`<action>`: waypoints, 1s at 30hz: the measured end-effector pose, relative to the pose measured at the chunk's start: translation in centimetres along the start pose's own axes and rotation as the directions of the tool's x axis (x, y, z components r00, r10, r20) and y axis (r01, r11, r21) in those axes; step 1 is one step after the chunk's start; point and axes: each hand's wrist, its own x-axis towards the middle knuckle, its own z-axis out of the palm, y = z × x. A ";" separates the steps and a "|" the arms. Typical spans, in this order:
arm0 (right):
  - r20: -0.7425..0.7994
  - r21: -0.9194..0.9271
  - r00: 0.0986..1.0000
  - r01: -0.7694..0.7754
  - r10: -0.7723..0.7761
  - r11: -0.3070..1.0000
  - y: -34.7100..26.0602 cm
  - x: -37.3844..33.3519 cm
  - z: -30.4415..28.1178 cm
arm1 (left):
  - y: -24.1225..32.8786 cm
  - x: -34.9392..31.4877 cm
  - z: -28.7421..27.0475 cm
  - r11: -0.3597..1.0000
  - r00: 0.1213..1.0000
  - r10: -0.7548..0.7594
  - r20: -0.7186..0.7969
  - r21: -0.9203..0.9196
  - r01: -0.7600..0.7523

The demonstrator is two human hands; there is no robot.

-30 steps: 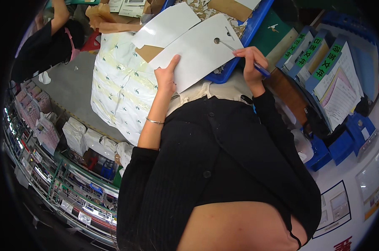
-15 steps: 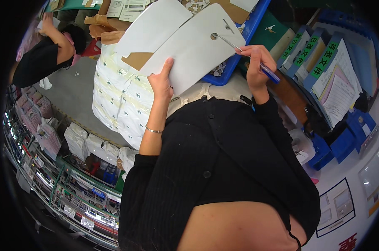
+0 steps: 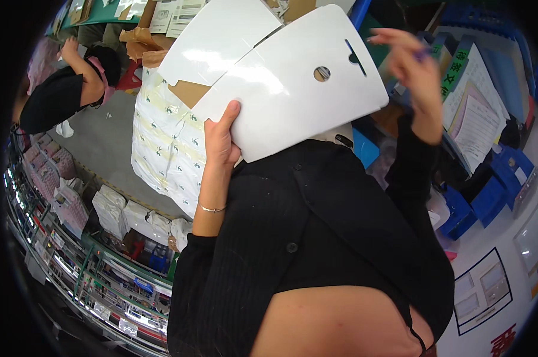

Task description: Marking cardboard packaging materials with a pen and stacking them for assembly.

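My left hand (image 3: 222,140) is closed on the near left corner of a white board (image 3: 293,89), thumb on its face and fingers hidden beneath. The board is rounded at its corners, with a round hole and a narrow slot toward its right end. Another white board (image 3: 215,41) with a brown cut-out area lies against its far left edge. To the right of the boards, apart from them, my right hand (image 3: 414,71) is raised and smeared by motion. A blurred blue-purple bit of the slim tool's handle (image 3: 423,54) shows among its fingers; the metal shaft cannot be made out.
A white patterned wrapped bundle (image 3: 165,143) stands to the left of the boards. File boxes with papers (image 3: 474,131) and blue bins (image 3: 462,211) are at the right. Another person in black (image 3: 58,98) works at the far left, and crumpled brown paper (image 3: 139,44) lies beyond the bundle.
My right hand has pulled the slim blue-handled tool out of the round hole and swung right and up. The held board has shifted toward me and to the right, turning slightly.
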 end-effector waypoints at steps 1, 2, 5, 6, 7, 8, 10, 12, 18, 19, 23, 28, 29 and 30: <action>0.161 -0.019 0.980 -0.111 0.113 0.994 1.0 0.7 1.3 | 0.0 -0.2 0.0 1.000 0.999 0.008 0.050 -0.006 -0.008; 0.138 -0.060 0.942 -0.299 0.305 0.952 1.1 0.7 3.0 | 0.0 -0.3 0.0 1.000 0.999 0.012 0.044 -0.015 -0.011; 0.301 0.114 0.822 -0.534 0.483 0.838 4.9 1.1 3.3 | 0.5 -0.9 0.2 1.000 0.999 0.015 0.046 0.005 -0.015; 0.474 0.309 0.769 -0.601 0.429 0.737 6.5 1.3 2.6 | 0.8 -1.0 0.5 1.000 0.998 0.015 0.054 0.016 -0.016; 0.477 0.308 0.768 -0.602 0.428 0.737 6.7 1.2 2.8 | 0.9 -1.1 0.6 1.000 0.999 0.016 0.051 0.015 -0.017; 0.483 0.284 0.777 -0.576 0.404 0.767 6.9 1.2 3.0 | 0.9 -1.1 0.7 1.000 0.999 0.007 0.050 0.000 -0.007; 0.499 0.236 0.790 -0.519 0.356 0.822 7.3 1.1 3.4 | 0.9 -1.2 0.8 0.999 0.999 -0.011 0.048 -0.031 0.012; 0.511 0.209 0.792 -0.490 0.332 0.847 7.3 1.1 3.7 | 0.8 -1.3 0.8 0.999 0.999 -0.020 0.043 -0.050 0.022; 0.331 0.185 0.885 -0.402 0.329 0.896 5.3 1.5 4.0 | 0.8 -1.0 0.6 0.998 1.000 -0.015 0.021 -0.058 0.016; 0.271 0.131 0.910 -0.357 0.313 0.925 4.9 1.8 3.9 | 0.8 -0.9 0.3 0.998 1.000 -0.014 -0.003 -0.060 0.014; 0.136 -0.360 0.977 -0.107 0.166 0.927 4.1 3.4 4.5 | 1.4 -0.6 -1.4 0.997 0.995 0.017 -0.096 -0.071 -0.024; 0.103 -0.868 0.981 0.007 0.166 0.497 9.6 3.8 6.3 | 3.4 0.8 -4.2 0.947 0.917 0.250 -0.311 -0.120 -0.299; 0.094 -0.861 0.983 0.001 0.159 0.508 9.1 3.5 6.5 | 4.9 1.5 -5.8 0.930 0.903 0.292 -0.315 -0.126 -0.345; 0.078 -0.856 0.985 -0.014 0.155 0.517 8.6 3.3 6.9 | 7.0 2.7 -7.9 0.926 0.856 0.315 -0.409 -0.065 -0.372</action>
